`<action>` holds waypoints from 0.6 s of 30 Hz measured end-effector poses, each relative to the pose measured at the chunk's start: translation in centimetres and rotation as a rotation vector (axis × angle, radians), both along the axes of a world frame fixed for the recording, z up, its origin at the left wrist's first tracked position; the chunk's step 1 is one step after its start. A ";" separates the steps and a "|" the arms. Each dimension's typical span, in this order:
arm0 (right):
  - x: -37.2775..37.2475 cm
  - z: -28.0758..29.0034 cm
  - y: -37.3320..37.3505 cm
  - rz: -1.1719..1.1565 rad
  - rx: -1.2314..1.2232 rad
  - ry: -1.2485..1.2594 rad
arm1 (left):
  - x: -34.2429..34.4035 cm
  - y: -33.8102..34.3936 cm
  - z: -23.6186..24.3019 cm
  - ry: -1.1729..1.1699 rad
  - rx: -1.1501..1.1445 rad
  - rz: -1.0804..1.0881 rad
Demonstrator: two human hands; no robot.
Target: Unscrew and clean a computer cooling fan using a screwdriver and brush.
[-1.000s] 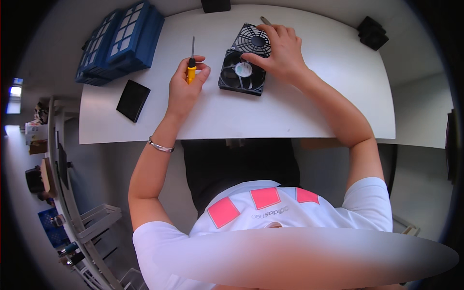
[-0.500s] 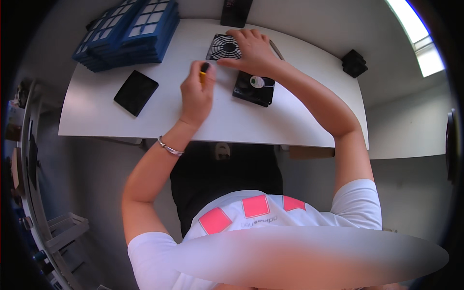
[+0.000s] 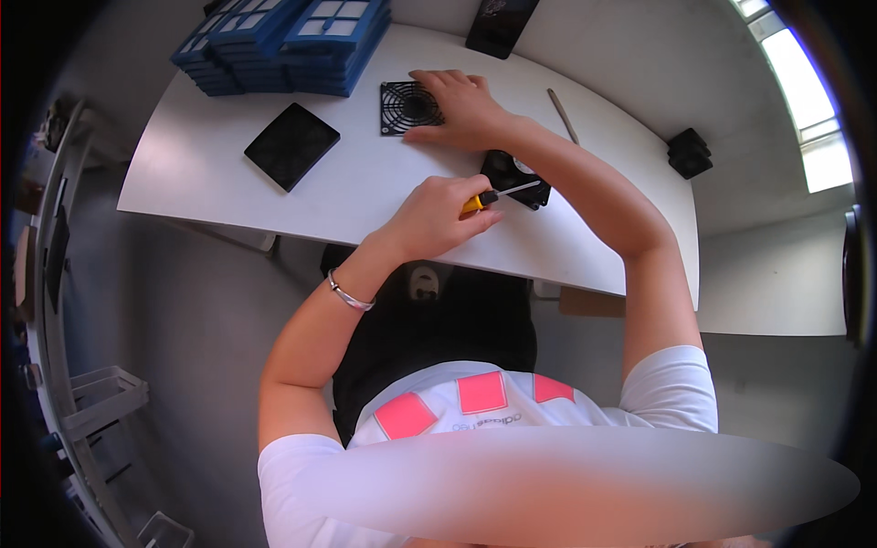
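Observation:
A screwdriver [image 3: 480, 201] with a yellow and black handle is gripped in my left hand [image 3: 429, 219]. Its thin metal shaft points right and reaches over the black square fan [image 3: 517, 190]; whether the tip touches it, I cannot tell. Part of the fan, with its pale round label, lies under my right forearm. My right hand [image 3: 466, 111] clasps a black square fan guard [image 3: 402, 110] with concentric rings, thumb at its near edge and fingers at its far edge. The guard's right part is hidden by the hand.
A black square panel [image 3: 292, 146] lies on the white table [image 3: 201, 173] to the left. Stacked blue trays [image 3: 333, 50] stand behind it. A slim grey stick-like tool [image 3: 564, 116], a dark flat device [image 3: 501, 26] and a small black object [image 3: 689, 153] sit toward the far and right edges.
My left hand has swung right and nearer, bringing the screwdriver shaft over the fan. The fan guard has shifted left and nearer under my right hand. The whole view has turned slightly.

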State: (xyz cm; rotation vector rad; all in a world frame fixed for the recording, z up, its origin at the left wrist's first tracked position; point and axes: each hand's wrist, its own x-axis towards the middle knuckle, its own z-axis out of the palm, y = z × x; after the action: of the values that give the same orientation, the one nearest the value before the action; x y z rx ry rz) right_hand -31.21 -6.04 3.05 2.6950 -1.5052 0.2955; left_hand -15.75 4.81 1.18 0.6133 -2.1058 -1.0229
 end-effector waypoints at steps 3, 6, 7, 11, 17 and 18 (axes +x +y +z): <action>-1.8 0.9 1.3 0.020 -0.035 -0.041 | 0.5 0.1 0.2 0.017 0.042 0.029; -6.8 2.5 4.4 -0.070 -0.023 -0.160 | 0.0 0.2 0.3 0.010 -0.006 0.028; -8.4 2.7 5.9 -0.118 -0.011 -0.157 | -0.1 0.2 0.2 0.016 -0.006 0.024; -11.4 3.3 11.7 -0.187 0.110 -0.236 | -0.4 0.4 -0.1 0.036 -0.086 0.198; -11.9 1.2 14.6 -0.202 0.121 -0.234 | -0.6 0.0 -0.4 0.037 -0.149 0.390; -11.8 1.1 14.5 -0.207 0.132 -0.268 | -0.6 0.0 -0.5 0.034 -0.158 0.406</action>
State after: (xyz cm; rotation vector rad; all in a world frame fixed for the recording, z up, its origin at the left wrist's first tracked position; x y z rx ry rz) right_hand -42.99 8.50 4.12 2.6496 -1.9229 0.5862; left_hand -16.33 4.80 0.69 0.8902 -1.9035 -0.6294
